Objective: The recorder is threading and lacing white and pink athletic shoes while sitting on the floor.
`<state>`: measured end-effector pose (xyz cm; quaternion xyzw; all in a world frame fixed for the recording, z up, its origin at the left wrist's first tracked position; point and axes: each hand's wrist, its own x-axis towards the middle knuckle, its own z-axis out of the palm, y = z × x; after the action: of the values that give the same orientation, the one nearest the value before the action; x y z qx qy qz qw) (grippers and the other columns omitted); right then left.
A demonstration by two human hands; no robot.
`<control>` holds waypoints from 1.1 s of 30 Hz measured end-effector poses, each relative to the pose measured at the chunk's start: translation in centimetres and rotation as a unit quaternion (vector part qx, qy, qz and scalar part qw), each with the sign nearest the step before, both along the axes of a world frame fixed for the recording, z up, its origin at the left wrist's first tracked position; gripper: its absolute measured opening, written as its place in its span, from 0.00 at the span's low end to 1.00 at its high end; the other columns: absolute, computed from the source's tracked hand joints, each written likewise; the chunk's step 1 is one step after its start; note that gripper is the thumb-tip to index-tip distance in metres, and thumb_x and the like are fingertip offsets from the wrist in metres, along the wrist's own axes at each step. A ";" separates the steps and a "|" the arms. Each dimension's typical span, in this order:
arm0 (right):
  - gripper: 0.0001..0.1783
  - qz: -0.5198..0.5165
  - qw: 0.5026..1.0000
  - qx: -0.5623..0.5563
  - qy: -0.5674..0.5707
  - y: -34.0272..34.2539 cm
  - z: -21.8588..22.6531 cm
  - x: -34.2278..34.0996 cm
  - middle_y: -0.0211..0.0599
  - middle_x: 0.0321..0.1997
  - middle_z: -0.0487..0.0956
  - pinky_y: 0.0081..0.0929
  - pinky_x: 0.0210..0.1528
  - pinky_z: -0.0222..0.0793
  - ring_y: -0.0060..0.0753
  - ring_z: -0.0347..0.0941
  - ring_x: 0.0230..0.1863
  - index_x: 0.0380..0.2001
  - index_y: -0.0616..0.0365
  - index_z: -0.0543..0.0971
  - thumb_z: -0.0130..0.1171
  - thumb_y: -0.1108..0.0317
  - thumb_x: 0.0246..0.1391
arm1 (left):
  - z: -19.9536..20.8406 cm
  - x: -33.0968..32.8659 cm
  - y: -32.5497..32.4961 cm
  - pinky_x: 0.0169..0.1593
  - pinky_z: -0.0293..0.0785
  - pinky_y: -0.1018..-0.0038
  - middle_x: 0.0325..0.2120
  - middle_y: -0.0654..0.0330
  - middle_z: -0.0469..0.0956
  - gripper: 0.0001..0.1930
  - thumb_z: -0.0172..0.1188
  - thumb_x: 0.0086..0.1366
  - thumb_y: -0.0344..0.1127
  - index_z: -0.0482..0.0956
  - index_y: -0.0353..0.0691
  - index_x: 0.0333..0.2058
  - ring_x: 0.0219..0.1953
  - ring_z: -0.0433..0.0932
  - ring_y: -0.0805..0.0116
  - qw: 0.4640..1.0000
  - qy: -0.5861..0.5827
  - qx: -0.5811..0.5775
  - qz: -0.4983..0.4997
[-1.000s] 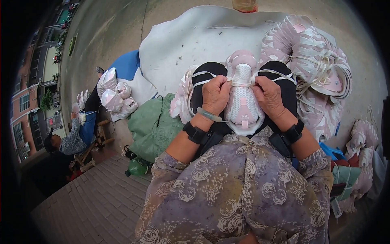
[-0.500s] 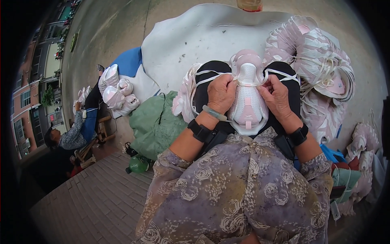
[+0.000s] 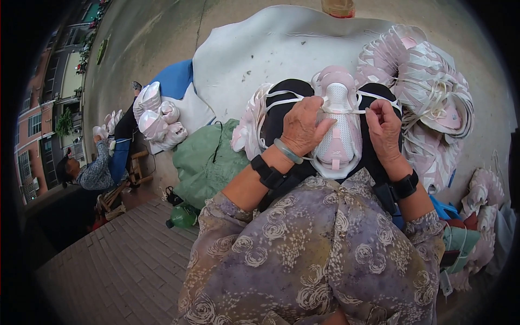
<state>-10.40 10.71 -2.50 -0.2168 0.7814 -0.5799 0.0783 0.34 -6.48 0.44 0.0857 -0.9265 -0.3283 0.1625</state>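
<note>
The left forearm (image 3: 244, 187) and right forearm (image 3: 420, 200) angle inward. The left hand (image 3: 304, 127), back upward, spreads its thumb from its fingers; the right hand (image 3: 384, 131) curls, thumb near fingertips.

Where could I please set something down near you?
The white sheet is open beyond the knees, between blue sheet and shoe pile, bar small specks; so is the paving between green bag and shirt. It is crowded right of the right hand, by that pile, and between the knees, around the shoe.
</note>
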 end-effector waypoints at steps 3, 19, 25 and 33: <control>0.06 0.051 0.996 0.013 0.077 -0.3 1.6 0.4 0.32 0.21 0.71 0.21 0.22 0.62 0.25 0.66 0.18 0.27 0.59 0.72 0.55 0.78 0.42 | 0.7 0.4 -0.3 0.35 0.70 0.66 0.30 0.52 0.73 0.22 0.64 0.47 0.37 0.69 0.35 0.40 0.32 0.74 0.55 0.999 0.009 -0.034 -0.041; 0.12 0.199 0.930 0.122 0.285 -3.8 2.0 2.9 0.33 0.26 0.68 0.37 0.40 0.55 0.36 0.67 0.32 0.28 0.53 0.72 0.59 0.68 0.36 | 1.4 0.1 0.1 0.24 0.71 0.62 0.19 0.50 0.74 0.06 0.52 0.50 0.30 0.67 0.35 0.26 0.22 0.75 0.52 0.964 -0.187 -0.173 -0.077; 0.11 0.188 0.926 0.135 0.297 -3.3 1.0 2.5 0.33 0.25 0.68 0.43 0.48 0.55 0.35 0.68 0.32 0.27 0.52 0.71 0.59 0.67 0.37 | 2.7 -2.6 -0.4 0.30 0.72 0.59 0.21 0.44 0.74 0.06 0.50 0.48 0.29 0.73 0.33 0.22 0.25 0.75 0.48 0.926 -0.272 -0.171 -0.199; 0.10 0.196 0.920 0.119 0.319 -3.4 0.3 1.8 0.32 0.24 0.68 0.47 0.51 0.53 0.35 0.69 0.31 0.25 0.52 0.71 0.60 0.65 0.37 | 1.5 -2.4 -1.1 0.34 0.70 0.57 0.19 0.42 0.73 0.08 0.53 0.45 0.31 0.72 0.30 0.21 0.28 0.74 0.45 0.945 -0.272 -0.109 -0.147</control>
<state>-8.55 7.35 -2.22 -0.5281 0.7701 -0.3559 -0.0381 -2.04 -7.61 1.90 0.0168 -0.9680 -0.2093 -0.1375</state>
